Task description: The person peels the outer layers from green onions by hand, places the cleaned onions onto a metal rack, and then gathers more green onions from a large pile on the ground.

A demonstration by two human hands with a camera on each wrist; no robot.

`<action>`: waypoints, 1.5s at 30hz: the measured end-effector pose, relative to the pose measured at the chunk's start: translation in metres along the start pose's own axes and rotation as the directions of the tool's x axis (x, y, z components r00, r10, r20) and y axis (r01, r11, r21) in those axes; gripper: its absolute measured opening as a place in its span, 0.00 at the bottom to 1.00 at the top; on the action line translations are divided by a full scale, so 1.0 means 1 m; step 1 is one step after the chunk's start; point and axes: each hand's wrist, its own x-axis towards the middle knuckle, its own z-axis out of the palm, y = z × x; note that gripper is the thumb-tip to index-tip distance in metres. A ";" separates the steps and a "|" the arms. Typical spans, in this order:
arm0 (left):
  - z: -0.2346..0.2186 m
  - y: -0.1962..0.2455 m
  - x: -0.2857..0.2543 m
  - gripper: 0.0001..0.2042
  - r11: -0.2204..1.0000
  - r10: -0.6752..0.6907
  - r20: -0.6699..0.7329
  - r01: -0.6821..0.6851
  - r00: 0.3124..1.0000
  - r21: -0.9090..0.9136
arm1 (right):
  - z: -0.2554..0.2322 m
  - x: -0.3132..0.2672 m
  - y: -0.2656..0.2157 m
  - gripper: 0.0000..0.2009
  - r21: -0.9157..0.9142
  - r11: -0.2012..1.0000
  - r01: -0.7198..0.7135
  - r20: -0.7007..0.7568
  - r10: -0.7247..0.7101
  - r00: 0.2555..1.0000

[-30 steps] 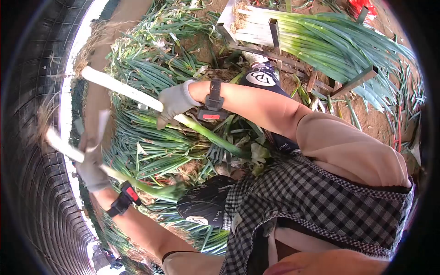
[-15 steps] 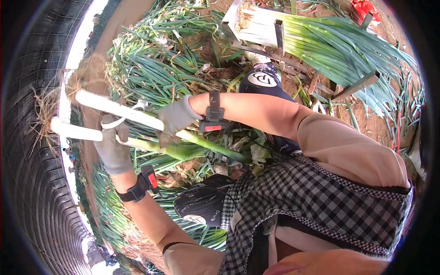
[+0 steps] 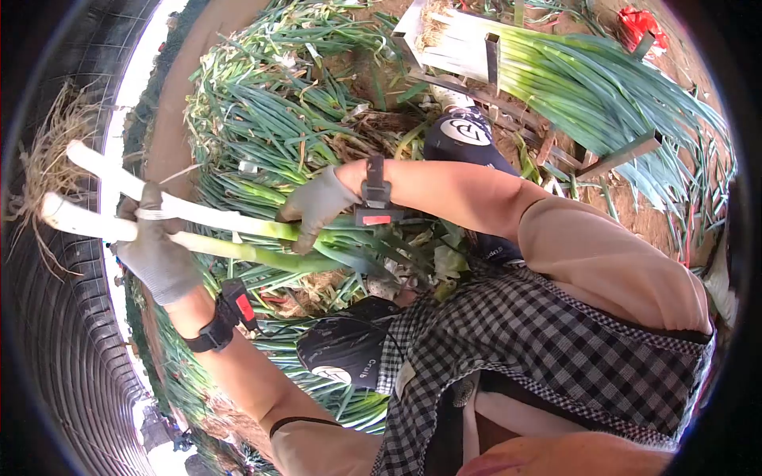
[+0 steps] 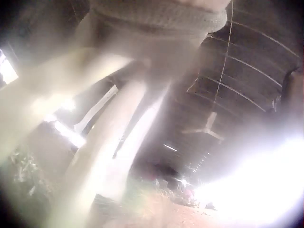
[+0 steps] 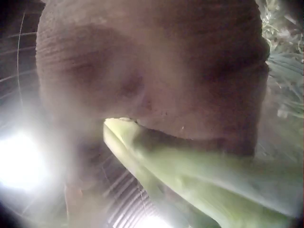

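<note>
Two long green onions with thick white shafts and hairy roots [image 3: 59,147] lie side by side across the left of the head view. My gloved left hand [image 3: 163,254] grips the lower green onion [image 3: 87,218], its fingers also over the upper green onion [image 3: 111,170]. A thin pale strip of skin [image 3: 184,170] sticks out by these fingers. My gloved right hand [image 3: 317,208] holds the upper onion around its green part; in the right wrist view the green stalk [image 5: 190,175] runs out beneath the glove. Pale shafts [image 4: 102,152] hang below the left glove, blurred by glare.
Heaps of green onions [image 3: 262,119] cover the ground ahead. At upper right a metal rack [image 3: 494,63] holds a neat bundle of green onions [image 3: 556,79]. A red plastic bag [image 3: 637,28] lies beyond it. A ribbed dark wall [image 3: 87,357] curves along the left.
The left hand's onion has come up beside the right hand's onion, and the left fingers now reach over both shafts. The right hand has slid along the stalk towards the leaves.
</note>
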 end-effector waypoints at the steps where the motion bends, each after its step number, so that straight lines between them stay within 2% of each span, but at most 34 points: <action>1: -0.005 -0.001 0.005 0.09 0.999 0.028 -0.038 -0.029 0.999 -0.024 | 0.003 0.003 -0.002 0.20 -0.164 0.981 -0.104 -0.121 0.085 0.989; 2: -0.010 -0.003 0.010 0.10 0.997 0.053 -0.074 -0.057 0.996 -0.046 | 0.007 0.004 -0.004 0.21 -0.307 0.925 -0.222 -0.254 0.145 0.956; 3: -0.018 -0.003 0.011 0.10 0.997 0.054 -0.078 -0.058 0.995 -0.041 | 0.010 0.004 -0.004 0.21 -0.250 0.952 -0.178 -0.290 0.102 0.952; 5: -0.031 -0.004 0.012 0.14 0.980 -0.016 0.124 0.040 0.992 -0.193 | 0.009 0.003 -0.006 0.21 -0.241 0.963 -0.119 -0.291 0.045 0.956; 8: -0.014 -0.004 -0.010 0.15 0.995 0.038 0.057 -0.033 0.998 -0.093 | 0.004 -0.003 -0.019 0.18 -0.164 0.987 0.004 -0.288 -0.052 0.956; 9: -0.011 -0.008 -0.014 0.19 0.997 0.058 0.001 -0.058 0.998 -0.048 | 0.003 -0.006 -0.023 0.17 -0.151 0.987 0.049 -0.353 -0.100 0.930; 10: -0.006 -0.009 -0.018 0.21 0.991 -0.003 -0.044 -0.003 0.999 -0.134 | 0.002 -0.008 -0.026 0.16 -0.139 0.986 0.095 -0.412 -0.145 0.899; 11: -0.010 -0.010 -0.019 0.22 0.988 -0.011 0.010 0.013 1.000 -0.154 | 0.000 -0.009 -0.026 0.16 -0.274 0.959 0.074 -0.482 -0.203 0.853; 12: -0.017 -0.013 -0.020 0.24 0.985 -0.018 0.059 0.028 0.998 -0.169 | -0.001 -0.009 -0.027 0.16 -0.276 0.957 0.087 -0.462 -0.211 0.862; 13: -0.022 -0.016 -0.017 0.26 0.985 -0.087 0.051 0.093 0.995 -0.143 | -0.003 -0.009 -0.028 0.16 -0.479 0.872 -0.096 -0.562 -0.221 0.797; 14: -0.034 -0.022 -0.012 0.25 0.983 -0.118 0.111 0.132 0.987 -0.127 | -0.005 -0.009 -0.028 0.17 -0.623 0.723 -0.299 -0.649 -0.264 0.714; 16: -0.045 -0.024 -0.007 0.21 0.959 -0.237 0.149 0.256 0.960 -0.125 | -0.005 -0.012 -0.032 0.17 -0.631 0.704 -0.325 -0.646 -0.245 0.723; 18: -0.047 -0.027 -0.012 0.18 0.961 -0.213 0.156 0.236 0.965 -0.146 | -0.006 -0.015 -0.037 0.17 -0.628 0.678 -0.383 -0.659 -0.200 0.725; 19: -0.047 -0.028 -0.014 0.16 0.961 -0.200 0.157 0.225 0.967 -0.162 | -0.005 -0.013 -0.033 0.18 -0.671 0.686 -0.282 -0.633 -0.332 0.699; 20: -0.044 -0.031 -0.017 0.16 0.961 -0.201 0.159 0.226 0.967 -0.160 | -0.004 -0.014 -0.030 0.18 -0.669 0.688 -0.282 -0.635 -0.332 0.698; 22: -0.017 -0.021 -0.031 0.17 0.975 -0.213 -0.093 0.204 0.973 -0.092 | 0.001 -0.018 -0.046 0.18 -0.539 0.812 -0.222 -0.614 -0.199 0.763; 23: -0.026 -0.034 -0.028 0.22 0.992 -0.123 0.041 0.124 0.992 -0.039 | -0.002 -0.016 -0.042 0.18 -0.540 0.811 -0.226 -0.615 -0.197 0.764; 25: -0.010 -0.020 -0.038 0.24 0.987 -0.095 0.019 0.097 0.995 -0.130 | -0.008 -0.012 -0.036 0.17 -0.253 0.963 0.091 -0.520 -0.215 0.827; 26: -0.004 -0.015 -0.042 0.25 0.974 -0.067 -0.010 0.063 0.998 -0.216 | -0.008 -0.016 -0.037 0.17 -0.256 0.963 0.085 -0.522 -0.212 0.826; 27: -0.009 -0.019 -0.041 0.25 0.961 -0.071 0.087 0.092 0.994 -0.260 | -0.006 -0.022 -0.047 0.17 -0.087 0.991 0.098 -0.507 -0.129 0.852; 28: -0.012 -0.023 -0.042 0.25 0.960 -0.070 0.090 0.091 0.994 -0.265 | -0.005 -0.025 -0.053 0.17 0.085 0.991 0.105 -0.478 -0.052 0.877; 30: -0.017 -0.027 -0.044 0.20 0.962 -0.083 0.267 0.147 0.960 -0.232 | -0.005 -0.024 -0.053 0.18 0.074 0.993 0.093 -0.473 -0.047 0.880; 31: -0.015 -0.029 -0.044 0.15 0.982 -0.145 0.239 0.169 0.960 -0.085 | -0.004 -0.021 -0.051 0.17 -0.001 0.994 0.107 -0.498 -0.094 0.862; 32: -0.012 -0.033 -0.045 0.15 0.982 -0.145 0.242 0.170 0.959 -0.082 | -0.003 -0.019 -0.049 0.17 -0.075 0.990 0.118 -0.519 -0.140 0.843; 33: -0.006 -0.035 -0.046 0.15 0.993 -0.089 0.178 0.102 0.980 -0.064 | -0.003 -0.022 -0.057 0.19 -0.150 0.988 0.030 -0.496 -0.102 0.863; 34: -0.002 -0.036 -0.047 0.17 0.999 -0.028 0.109 0.033 0.994 -0.039 | -0.003 -0.023 -0.050 0.19 -0.151 0.988 0.033 -0.491 -0.104 0.865; 36: -0.004 -0.030 -0.043 0.16 0.994 -0.069 0.072 0.074 0.995 -0.078 | 0.000 -0.013 -0.034 0.20 -0.607 0.786 -0.119 -0.599 -0.355 0.718; 37: -0.012 -0.032 -0.038 0.16 0.993 -0.083 0.080 0.089 0.993 -0.074 | 0.001 -0.014 -0.041 0.21 -0.603 0.788 -0.127 -0.596 -0.339 0.728; 38: -0.021 -0.034 -0.033 0.17 0.992 -0.095 0.088 0.101 0.992 -0.070 | 0.006 -0.019 -0.048 0.19 -0.635 0.727 -0.263 -0.654 -0.325 0.683; 40: -0.022 -0.013 -0.030 0.24 0.949 -0.095 0.199 0.149 0.975 -0.278 | -0.001 -0.018 -0.044 0.13 -0.675 0.650 -0.349 -0.697 -0.408 0.589; 41: -0.027 -0.011 -0.022 0.28 0.910 0.028 0.314 0.106 0.949 -0.400 | -0.007 -0.018 -0.041 0.13 -0.739 0.592 -0.320 -0.662 -0.555 0.503; 42: -0.029 -0.010 -0.019 0.26 0.878 0.010 0.320 0.145 0.947 -0.456 | -0.010 -0.021 -0.047 0.13 -0.737 0.590 -0.330 -0.669 -0.567 0.481; 44: -0.032 -0.008 -0.015 0.23 0.862 0.012 0.311 0.148 0.950 -0.484 | -0.018 -0.019 -0.045 0.13 -0.632 0.675 -0.380 -0.761 -0.447 0.471; 45: -0.030 -0.005 -0.015 0.23 0.865 0.013 0.301 0.140 0.954 -0.481 | -0.021 -0.020 -0.041 0.14 -0.669 0.661 -0.338 -0.716 -0.452 0.532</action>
